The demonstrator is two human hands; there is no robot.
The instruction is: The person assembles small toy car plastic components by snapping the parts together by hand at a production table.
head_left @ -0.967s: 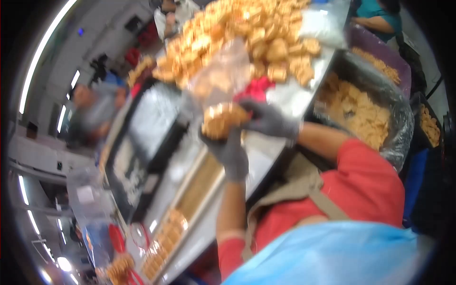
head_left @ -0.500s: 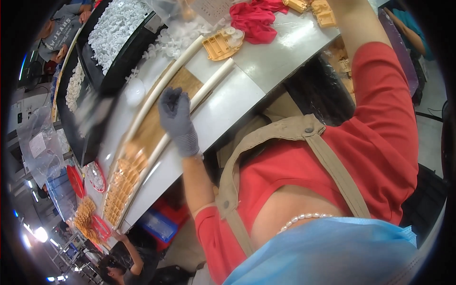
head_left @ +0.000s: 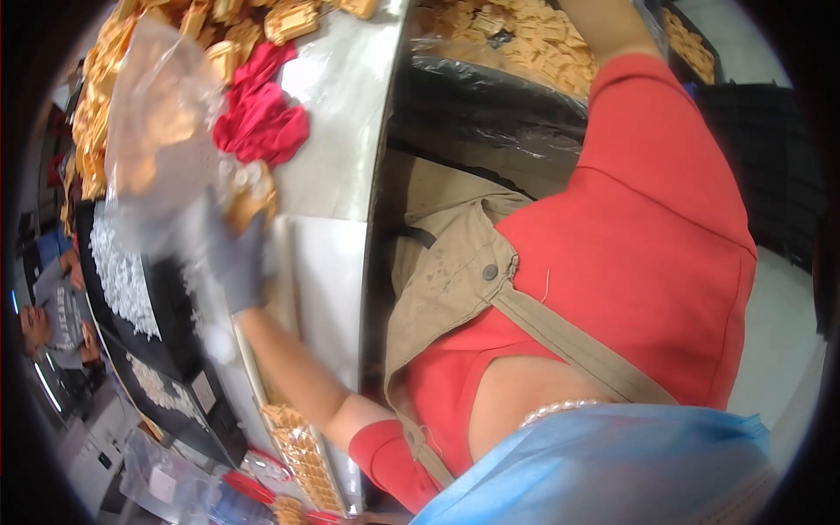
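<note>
My left hand (head_left: 234, 262), in a grey glove, is over the table beside a yellow-orange plastic part (head_left: 255, 199) with small white discs on it. A clear plastic bag (head_left: 157, 96) lies against its far side. Motion smears the fingers, so whether they grip the bag or anything else is unclear. My right forearm (head_left: 612, 26) reaches out past the top edge, over a large bin of yellow-orange plastic parts (head_left: 525, 39); the right hand itself is out of the picture.
A crumpled red cloth (head_left: 267, 114) lies on the table. Black trays of small white pieces (head_left: 122, 271) line the far side. White rails flank a row of yellow-orange parts (head_left: 306, 455) nearer the bottom. At the left sits another person (head_left: 66, 315). More orange parts (head_left: 92, 114) are heaped at upper left.
The view has swung round, bringing the bin of orange parts in. My left hand has left the strip between the white rails for the orange part and the bag.
</note>
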